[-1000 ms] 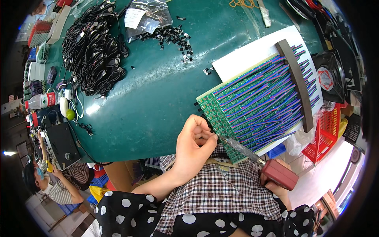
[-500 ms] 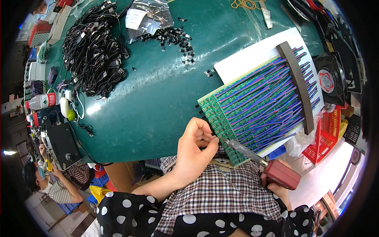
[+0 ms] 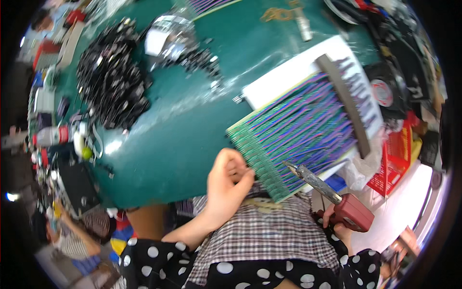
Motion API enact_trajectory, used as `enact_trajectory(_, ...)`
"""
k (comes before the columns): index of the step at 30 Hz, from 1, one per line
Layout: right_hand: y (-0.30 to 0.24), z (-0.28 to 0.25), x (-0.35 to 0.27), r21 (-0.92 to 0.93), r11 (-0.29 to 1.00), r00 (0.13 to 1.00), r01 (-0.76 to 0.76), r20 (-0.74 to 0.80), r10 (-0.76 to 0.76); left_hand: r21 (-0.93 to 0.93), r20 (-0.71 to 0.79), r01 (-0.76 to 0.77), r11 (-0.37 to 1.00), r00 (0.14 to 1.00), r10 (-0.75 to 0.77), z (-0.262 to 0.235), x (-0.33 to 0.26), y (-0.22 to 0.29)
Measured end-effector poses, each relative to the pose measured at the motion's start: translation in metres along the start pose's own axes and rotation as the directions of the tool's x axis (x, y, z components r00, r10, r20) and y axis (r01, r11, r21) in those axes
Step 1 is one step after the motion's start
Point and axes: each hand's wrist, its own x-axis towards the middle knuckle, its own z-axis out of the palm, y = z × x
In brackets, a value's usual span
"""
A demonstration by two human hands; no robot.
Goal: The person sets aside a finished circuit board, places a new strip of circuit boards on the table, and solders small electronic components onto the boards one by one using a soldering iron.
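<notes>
L hand [image 3: 227, 183] at near-L edge of green circuit board [image 3: 262, 161], fingers curled, thumb close to index; can't tell if anything's btwn. R hand [image 3: 342, 233] grips soldering iron [image 3: 329, 191], tip over board; contact unclear. Board's on white sheet [image 3: 269, 89], wires under dark bar [image 3: 344, 103]. Bag label [image 3: 156, 42] white, text blurred; bottle label [image 3: 63, 132] red/white; fan sticker [image 3: 381, 92] round, red/white, unreadable.
</notes>
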Motion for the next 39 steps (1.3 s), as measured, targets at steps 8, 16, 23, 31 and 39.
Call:
enact_trajectory(8, -0.028, -0.018, 0.001, -0.430, 0.631, 0.490, 0.645, -0.401, -0.774, 0.132, 0.017, -0.089, 0.987, 0.996, 0.087, 0.001, -0.001, 0.011)
enact_trajectory(16, -0.068, -0.078, 0.038, -0.430, 0.440, 0.245, 0.788, -0.437, -0.866, 0.237, -0.184, -0.250, 0.939, 0.937, 0.297, -0.029, 0.003, 0.005)
enact_trajectory(23, -0.090, -0.118, 0.107, -0.389, 0.725, 0.529, 0.569, -0.501, -0.685, 0.299, -0.291, -0.338, 0.892, 0.858, 0.422, -0.059, 0.027, 0.032)
enact_trajectory(31, -0.091, -0.121, 0.082, -0.512, 0.586, 0.325, 0.628, -0.511, -0.796, 0.497, 0.173, -0.377, 0.781, 0.926, 0.337, -0.062, 0.102, 0.049)
enact_trajectory(39, -0.044, -0.065, 0.024, -0.353, 0.637, 0.422, 0.685, -0.520, -0.742, 0.735, 0.315, -0.463, 0.495, 0.880, 0.355, -0.030, 0.133, 0.062)
